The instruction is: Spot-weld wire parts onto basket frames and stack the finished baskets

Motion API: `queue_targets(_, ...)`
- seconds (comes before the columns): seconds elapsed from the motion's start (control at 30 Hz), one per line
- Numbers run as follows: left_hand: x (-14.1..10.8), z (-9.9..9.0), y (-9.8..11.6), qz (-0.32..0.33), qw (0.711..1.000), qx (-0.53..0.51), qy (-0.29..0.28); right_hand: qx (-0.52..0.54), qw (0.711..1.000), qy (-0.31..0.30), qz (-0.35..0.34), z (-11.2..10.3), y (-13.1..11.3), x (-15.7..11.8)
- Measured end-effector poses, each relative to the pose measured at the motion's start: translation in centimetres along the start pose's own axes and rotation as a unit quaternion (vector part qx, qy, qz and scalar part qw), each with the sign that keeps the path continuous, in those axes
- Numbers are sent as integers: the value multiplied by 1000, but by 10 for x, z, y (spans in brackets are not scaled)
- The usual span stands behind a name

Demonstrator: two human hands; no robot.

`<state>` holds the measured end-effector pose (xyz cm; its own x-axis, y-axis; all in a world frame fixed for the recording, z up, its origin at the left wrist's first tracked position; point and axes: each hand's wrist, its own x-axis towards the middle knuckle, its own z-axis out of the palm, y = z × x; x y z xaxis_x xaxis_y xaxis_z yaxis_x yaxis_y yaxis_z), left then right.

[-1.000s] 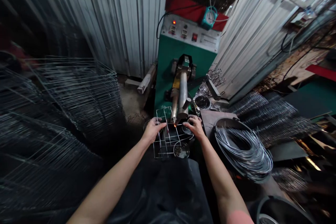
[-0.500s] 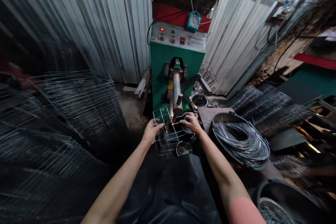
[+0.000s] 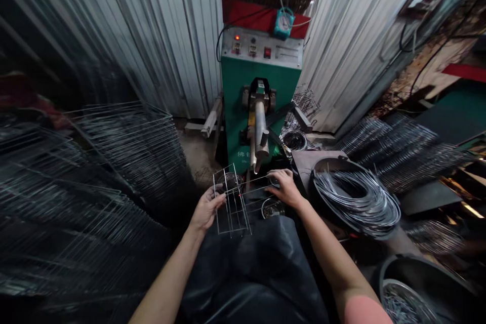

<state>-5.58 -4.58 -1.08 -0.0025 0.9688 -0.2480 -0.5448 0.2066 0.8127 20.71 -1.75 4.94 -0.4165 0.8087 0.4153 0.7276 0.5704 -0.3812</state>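
Our left hand (image 3: 207,208) curls around a wire basket frame (image 3: 232,207); our right hand (image 3: 285,188) lies spread, whatever is beneath it lost in shadow.

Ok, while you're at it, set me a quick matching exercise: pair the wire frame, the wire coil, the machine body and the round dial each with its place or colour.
Things:
1. wire frame
2. wire coil
3. machine body
4. round dial

Places and colours:
A. Hanging against a red panel
B. Held in the left hand
C. Painted green
D. Lying in loops to the right of the right hand

Pairs: 1-B, 2-D, 3-C, 4-A
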Motion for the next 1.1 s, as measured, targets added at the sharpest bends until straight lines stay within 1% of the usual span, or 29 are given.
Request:
queue_targets(0.07,-9,-11,1,-20,999,-26,-9,6,1000,16,0,-15,-3,-8)
queue_targets(0.17,-22,-23,1,-50,995,-78,-34,43,998,46,16,-39,-7,-18)
queue_targets(0.27,-32,-31,0,-71,988,-121,-58,99,991,69,51,-61,-11,-26)
queue_targets(0.37,-38,-34,-2,-68,984,-151,-65,154,980,95,80,-75,-12,-33)
queue_targets(0.47,-43,-35,-6,-58,980,-174,-74,183,971,120,100,-79,-10,-39)
queue_targets(0.6,-49,-32,-11,-63,977,-185,-83,196,963,152,106,-75,-12,-47)
queue_targets(0.7,-54,-31,-14,-62,977,-188,-78,191,962,170,98,-74,-20,-51)
queue_targets(0.77,-55,-35,-14,-57,978,-185,-72,170,967,173,81,-76,-31,-53)
queue_targets(0.83,-55,-41,-12,-76,985,-145,-60,137,975,165,55,-80,-46,-52)
queue_targets(0.87,-54,-44,-10,-91,990,-103,-41,119,980,158,39,-82,-55,-51)
queue_targets(0.9,-53,-46,-6,-96,994,-53,-9,103,983,148,22,-83,-62,-50)
queue_targets(0.93,-53,-46,-1,-81,996,-1,32,90,987,136,2,-84,-69,-48)
queue_targets(0.97,-55,-43,6,-42,996,45,70,81,989,123,-18,-84,-75,-45)
queue_targets(1.0,-57,-37,15,15,992,81,97,73,991,110,-36,-82,-80,-42)
queue_targets(1.03,-62,-29,25,77,986,109,103,67,992,96,-50,-80,-83,-38)
queue_targets(1.07,-67,-17,35,138,978,132,89,62,993,84,-58,-77,-85,-35)
queue_targets(1.1,-72,-3,46,181,969,158,57,58,994,75,-60,-74,-86,-31)
